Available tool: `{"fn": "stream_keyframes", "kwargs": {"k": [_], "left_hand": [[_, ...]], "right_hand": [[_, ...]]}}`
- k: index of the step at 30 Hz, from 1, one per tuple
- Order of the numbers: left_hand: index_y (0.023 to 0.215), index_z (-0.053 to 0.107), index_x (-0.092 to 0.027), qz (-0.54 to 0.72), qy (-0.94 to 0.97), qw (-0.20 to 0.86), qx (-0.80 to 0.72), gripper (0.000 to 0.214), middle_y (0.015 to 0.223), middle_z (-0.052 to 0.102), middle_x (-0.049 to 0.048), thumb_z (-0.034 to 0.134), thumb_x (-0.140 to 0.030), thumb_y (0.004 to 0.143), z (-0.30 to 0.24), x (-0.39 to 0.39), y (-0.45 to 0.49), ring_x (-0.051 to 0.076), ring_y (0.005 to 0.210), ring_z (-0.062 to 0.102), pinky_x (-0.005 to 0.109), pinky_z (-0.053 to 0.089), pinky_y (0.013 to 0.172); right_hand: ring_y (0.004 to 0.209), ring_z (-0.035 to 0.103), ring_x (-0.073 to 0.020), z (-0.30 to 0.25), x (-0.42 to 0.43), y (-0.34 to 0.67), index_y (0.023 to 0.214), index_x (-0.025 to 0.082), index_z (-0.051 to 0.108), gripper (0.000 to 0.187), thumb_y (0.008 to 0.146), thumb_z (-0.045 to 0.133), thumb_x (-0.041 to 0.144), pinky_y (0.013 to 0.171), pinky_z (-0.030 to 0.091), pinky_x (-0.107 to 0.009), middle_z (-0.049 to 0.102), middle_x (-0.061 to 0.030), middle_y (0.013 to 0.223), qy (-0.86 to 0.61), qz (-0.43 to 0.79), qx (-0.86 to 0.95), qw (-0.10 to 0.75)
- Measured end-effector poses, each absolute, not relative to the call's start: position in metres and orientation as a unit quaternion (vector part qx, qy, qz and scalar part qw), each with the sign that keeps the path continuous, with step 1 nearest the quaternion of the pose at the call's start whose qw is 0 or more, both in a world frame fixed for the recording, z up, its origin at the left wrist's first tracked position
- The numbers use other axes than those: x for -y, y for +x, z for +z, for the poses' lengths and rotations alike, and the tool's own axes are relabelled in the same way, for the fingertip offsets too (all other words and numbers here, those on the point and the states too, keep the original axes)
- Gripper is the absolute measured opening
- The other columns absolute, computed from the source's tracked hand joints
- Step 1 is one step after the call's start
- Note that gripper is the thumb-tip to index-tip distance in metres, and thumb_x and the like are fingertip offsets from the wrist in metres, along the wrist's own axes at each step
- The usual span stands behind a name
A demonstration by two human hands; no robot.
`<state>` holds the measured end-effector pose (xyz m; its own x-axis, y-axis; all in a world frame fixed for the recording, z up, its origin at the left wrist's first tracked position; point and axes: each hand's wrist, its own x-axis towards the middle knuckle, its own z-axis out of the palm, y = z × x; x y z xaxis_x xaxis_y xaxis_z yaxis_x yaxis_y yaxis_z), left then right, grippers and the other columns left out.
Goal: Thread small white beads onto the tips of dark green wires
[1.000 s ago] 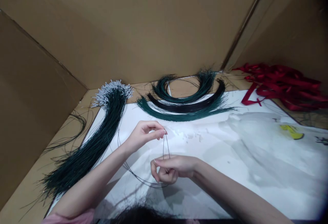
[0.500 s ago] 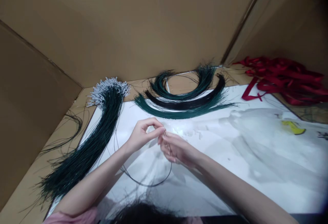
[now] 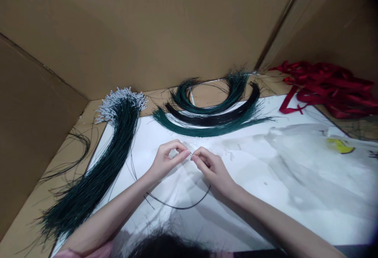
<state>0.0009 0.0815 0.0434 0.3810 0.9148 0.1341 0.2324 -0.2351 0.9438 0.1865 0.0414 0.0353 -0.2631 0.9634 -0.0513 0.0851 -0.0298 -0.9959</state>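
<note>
Fingers point(image 3: 180, 156) of the left hand point(image 3: 167, 161) pinch tip to tip on a thin dark strand point(image 3: 183, 209); what looks like its loop sags between the wrists, above the white sheet point(image 3: 150, 140); the right hand point(image 3: 217, 173) pinches just beside, thumb against index, seemingly on the same strand. It should handle light, springy, easily kinked, best held near its ends

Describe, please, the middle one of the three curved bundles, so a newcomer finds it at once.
Find the big white sheet in front of the cardboard wall. Near its far edge, the middle bundle curves between the rear green bundle and the front green bundle. Its black colour sets it apart from both.
</note>
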Motion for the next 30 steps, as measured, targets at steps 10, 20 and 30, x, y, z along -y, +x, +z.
{"fn": "stream_keyframes", "kwargs": {"k": [10, 20, 30], "left_hand": [[0.09, 0.067, -0.016, 0.282, 0.79, 0.411, -0.357, 0.021, 0.092, 0.065, 0.0059, 0.061, -0.036, 0.091, 0.062, -0.102, -0.003, 0.016, 0.087, 0.06, 0.027, 0.045, 0.082], [0.094, 0.069, -0.017, 0.132, 0.886, 0.25, -0.367, 0.016, 0.091, 0.067, 0.0048, 0.06, -0.03, 0.091, 0.051, -0.141, -0.01, 0.016, 0.083, 0.062, 0.028, 0.037, 0.081], [0.088, 0.068, -0.018, 0.081, 0.919, 0.16, -0.352, 0.009, 0.091, 0.069, 0.0036, 0.065, -0.026, 0.087, 0.045, -0.148, 0.008, 0.02, 0.092, 0.062, 0.033, 0.029, 0.088]], "right_hand": [[0.059, 0.034, -0.0104, 0.043, -0.044, 0.198, 0.076, 0.017, 0.052, 0.027, 0.095, 0.052, 0.036, 0.056, 0.025, -0.026, 0.039, 0.0039, 0.064, -0.484, 0.503, 0.585, 0.414], [0.059, 0.033, -0.0116, 0.034, -0.052, 0.206, 0.087, 0.018, 0.056, 0.022, 0.094, 0.052, 0.038, 0.057, 0.023, -0.027, 0.035, 0.0045, 0.065, -0.502, 0.472, 0.56, 0.46], [0.059, 0.037, -0.0115, 0.036, -0.051, 0.204, 0.083, 0.018, 0.055, 0.024, 0.093, 0.054, 0.039, 0.057, 0.026, -0.027, 0.042, 0.0031, 0.066, -0.481, 0.455, 0.575, 0.481]]}}
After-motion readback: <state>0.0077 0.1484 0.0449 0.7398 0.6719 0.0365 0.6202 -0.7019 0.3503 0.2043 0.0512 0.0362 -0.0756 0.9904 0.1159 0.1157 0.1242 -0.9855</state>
